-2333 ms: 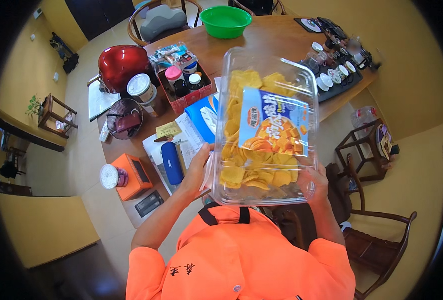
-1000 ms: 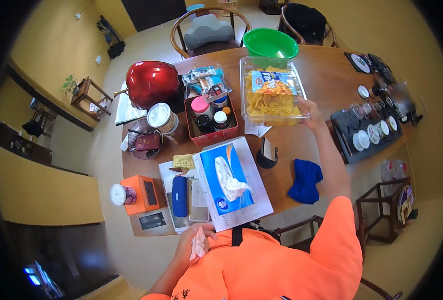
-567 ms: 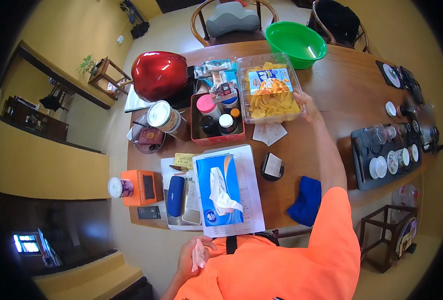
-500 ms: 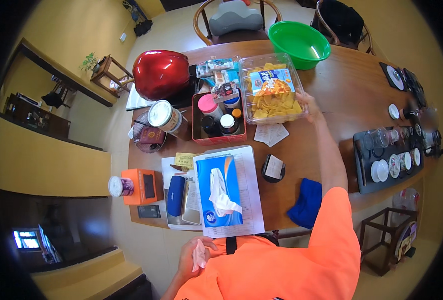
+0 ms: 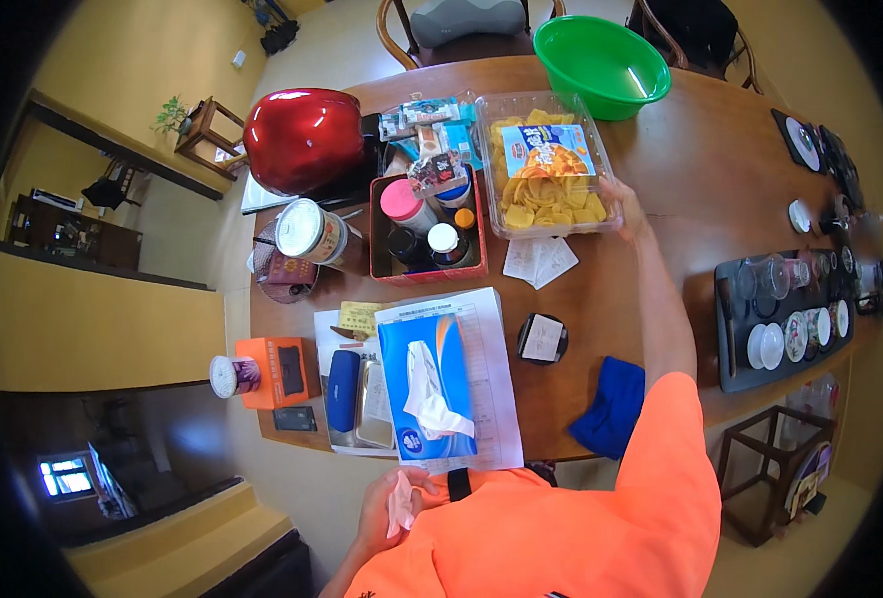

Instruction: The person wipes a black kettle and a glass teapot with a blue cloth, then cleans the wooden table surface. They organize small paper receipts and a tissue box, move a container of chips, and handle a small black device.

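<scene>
A clear plastic box of yellow chips point(image 5: 553, 204) with a blue and orange label stands towards the back of the wooden table. My right hand point(image 5: 624, 206) grips its near right edge, the fingers partly hidden by the box. Close to my body, my left hand point(image 5: 390, 506) is closed around a crumpled pale pink tissue point(image 5: 400, 506). Just beyond that hand, a blue tissue pack point(image 5: 417, 344) with a white tissue sticking out rests on printed papers point(image 5: 496, 399). Behind the chip box and to its right is a green plastic basin point(image 5: 586, 75).
Left of the chips are a red box of bottles point(image 5: 430, 271), snack packets point(image 5: 432, 120), a shiny red appliance point(image 5: 307, 140) and a lidded tub point(image 5: 312, 231). Small papers point(image 5: 539, 261), a black round holder point(image 5: 542, 339) and blue cloth point(image 5: 609, 407) lie nearer. A tea tray point(image 5: 735, 364) stands right.
The whole view has shifted slightly. My right hand stays at the chip box's edge and my left hand keeps the tissue; nothing has clearly moved on the table.
</scene>
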Motion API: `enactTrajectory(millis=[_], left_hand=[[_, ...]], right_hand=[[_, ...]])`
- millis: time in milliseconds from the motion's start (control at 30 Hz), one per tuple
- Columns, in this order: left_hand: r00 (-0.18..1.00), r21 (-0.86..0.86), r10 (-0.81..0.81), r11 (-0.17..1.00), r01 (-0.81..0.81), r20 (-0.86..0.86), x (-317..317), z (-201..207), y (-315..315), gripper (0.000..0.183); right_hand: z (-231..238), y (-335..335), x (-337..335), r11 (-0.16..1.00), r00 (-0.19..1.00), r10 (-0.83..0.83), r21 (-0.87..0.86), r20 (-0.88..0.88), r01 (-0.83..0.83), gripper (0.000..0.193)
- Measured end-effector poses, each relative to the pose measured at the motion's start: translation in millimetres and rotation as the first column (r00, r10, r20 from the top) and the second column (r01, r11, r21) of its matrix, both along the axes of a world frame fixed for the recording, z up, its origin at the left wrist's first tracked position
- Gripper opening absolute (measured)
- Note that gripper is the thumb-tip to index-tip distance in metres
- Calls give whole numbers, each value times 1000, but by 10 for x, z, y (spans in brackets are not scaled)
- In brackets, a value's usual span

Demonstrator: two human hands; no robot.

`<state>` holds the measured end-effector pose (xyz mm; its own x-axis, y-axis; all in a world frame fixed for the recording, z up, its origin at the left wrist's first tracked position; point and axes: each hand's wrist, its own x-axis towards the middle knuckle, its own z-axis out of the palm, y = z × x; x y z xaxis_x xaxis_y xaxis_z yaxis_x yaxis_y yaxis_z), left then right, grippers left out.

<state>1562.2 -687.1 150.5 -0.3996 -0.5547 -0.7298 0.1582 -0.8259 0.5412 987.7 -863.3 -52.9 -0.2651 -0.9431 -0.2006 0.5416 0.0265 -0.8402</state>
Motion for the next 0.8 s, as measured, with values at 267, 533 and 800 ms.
enactTrajectory(millis=[267,533,800], left_hand=[[1000,6,-24,1000,24,19,-8,-33,-46,48],[1000,3,-28,1000,28,4,31,-10,-23,48],[1000,6,3,1000,-3,2,43,-53,90,46]], right_hand=[[113,51,40,1000,999,-25,17,37,24,48],[86,43,-25,995,998,-62,76,-9,63,46],[187,85,131,999,1000,9,47,28,-10,55]])
